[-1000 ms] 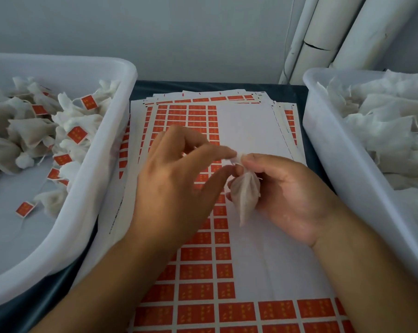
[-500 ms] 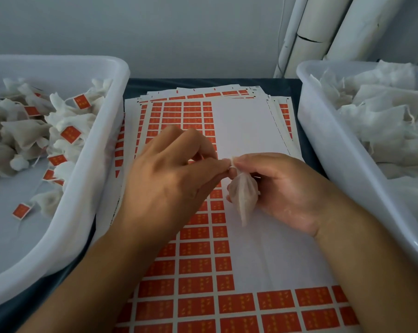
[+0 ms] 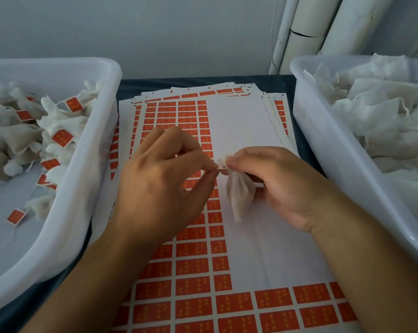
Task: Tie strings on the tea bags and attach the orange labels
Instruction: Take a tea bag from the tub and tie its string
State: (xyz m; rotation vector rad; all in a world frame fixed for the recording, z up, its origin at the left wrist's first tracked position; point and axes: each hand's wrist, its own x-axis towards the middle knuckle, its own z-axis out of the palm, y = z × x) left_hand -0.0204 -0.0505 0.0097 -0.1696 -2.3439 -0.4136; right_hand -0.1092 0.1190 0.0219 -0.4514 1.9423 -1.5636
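Note:
A white tea bag (image 3: 239, 193) hangs point-down over the label sheet (image 3: 241, 131) in the middle of the table. My right hand (image 3: 282, 186) pinches its gathered neck between thumb and forefinger. My left hand (image 3: 160, 186) meets it from the left, thumb and forefinger pinching at the string or top of the bag; the string itself is too thin to make out. Rows of orange labels (image 3: 191, 267) cover the sheet's left and bottom parts.
A white tub (image 3: 102, 150) on the left holds several finished tea bags with orange labels (image 3: 62, 138). A white tub (image 3: 323, 150) on the right is heaped with plain tea bags (image 3: 383, 116). More label sheets are stacked underneath. White pipes (image 3: 306, 27) stand behind.
Both hands stay together at the bag's neck. My left fingers have shifted slightly and closed tighter at the pinch point. The tea bag hangs in about the same place.

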